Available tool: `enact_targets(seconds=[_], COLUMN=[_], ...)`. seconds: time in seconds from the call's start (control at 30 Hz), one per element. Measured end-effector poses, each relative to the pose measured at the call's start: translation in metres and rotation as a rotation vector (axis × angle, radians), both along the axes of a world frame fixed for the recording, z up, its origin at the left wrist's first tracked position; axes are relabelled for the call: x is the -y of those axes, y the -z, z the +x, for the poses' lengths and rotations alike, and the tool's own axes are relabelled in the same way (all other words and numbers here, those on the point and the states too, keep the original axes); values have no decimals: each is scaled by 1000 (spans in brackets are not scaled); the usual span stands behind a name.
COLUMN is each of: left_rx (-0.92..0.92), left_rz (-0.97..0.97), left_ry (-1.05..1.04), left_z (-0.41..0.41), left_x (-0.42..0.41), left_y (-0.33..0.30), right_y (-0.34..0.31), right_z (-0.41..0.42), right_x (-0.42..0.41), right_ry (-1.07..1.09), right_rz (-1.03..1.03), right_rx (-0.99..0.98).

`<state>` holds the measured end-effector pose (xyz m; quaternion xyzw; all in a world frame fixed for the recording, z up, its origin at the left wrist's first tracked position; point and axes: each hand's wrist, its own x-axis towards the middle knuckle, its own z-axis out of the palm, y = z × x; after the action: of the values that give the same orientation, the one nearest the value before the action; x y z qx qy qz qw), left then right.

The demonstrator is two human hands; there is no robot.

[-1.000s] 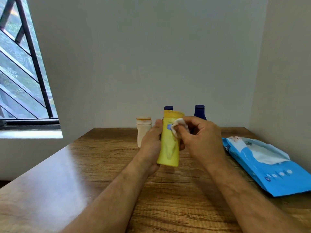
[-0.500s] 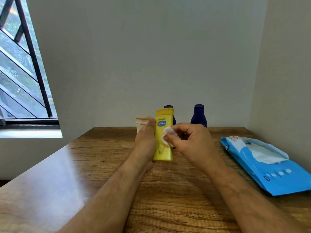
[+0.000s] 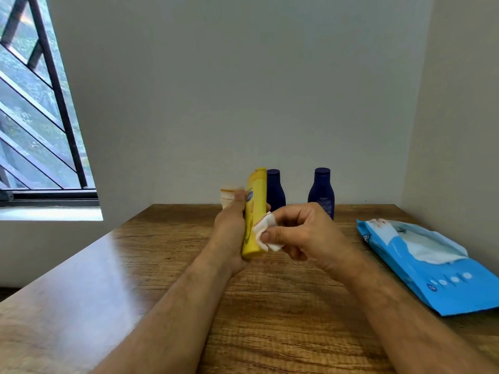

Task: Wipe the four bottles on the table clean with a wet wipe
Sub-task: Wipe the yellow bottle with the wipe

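The left hand [image 3: 232, 228] is gripping the yellow bottle [image 3: 253, 211] low on its body, above the near-middle table [image 3: 270, 306]; the right hand [image 3: 302, 233] is pinching the wet wipe [image 3: 266, 233] against its side. It looks light, stiff plastic, likely slippery when wet. Three bottles are standing far behind.

Behind the yellow bottle [image 3: 255, 211], the white bottle [image 3: 229, 194] shows only its blurred orange-rimmed top; the left hand [image 3: 232, 233] covers its body. The yellow bottle's label is smeared and unreadable, and its base sinks into that hand's palm. The dark blue bottle [image 3: 275, 191] just right of the yellow bottle loses its lower part behind the fingers. The second dark blue bottle [image 3: 321, 194], further right of it, carries print too small to read. The blue wipe pack [image 3: 442, 282], well right of the yellow bottle, is cut by the picture's right edge.
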<state>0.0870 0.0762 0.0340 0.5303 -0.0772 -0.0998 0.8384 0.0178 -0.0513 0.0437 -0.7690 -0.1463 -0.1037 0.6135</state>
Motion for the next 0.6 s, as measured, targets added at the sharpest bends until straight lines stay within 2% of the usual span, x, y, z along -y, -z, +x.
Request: enact_targets(seconds=[0.1,0.23,0.37,0.5,0.6], left_rx=[53,139,168,184,195], left_rz=[-18,40,12,-111,-115], left_ry=[92,147,290,313,241], left_z=[-6,-9,-6,-1,5], left_x=[4,5,7,3,-1], left_y=[-1,0,6,4,5], right_y=[-2,-7,-3,1,4], right_z=[-2,-1,6,4,6], right_x=[-2,-2,4,5,3], right_ry=[20,141,223,64,7], right_rz=[86,319,296,167,163], right_rx=[21,76,99,10,-7])
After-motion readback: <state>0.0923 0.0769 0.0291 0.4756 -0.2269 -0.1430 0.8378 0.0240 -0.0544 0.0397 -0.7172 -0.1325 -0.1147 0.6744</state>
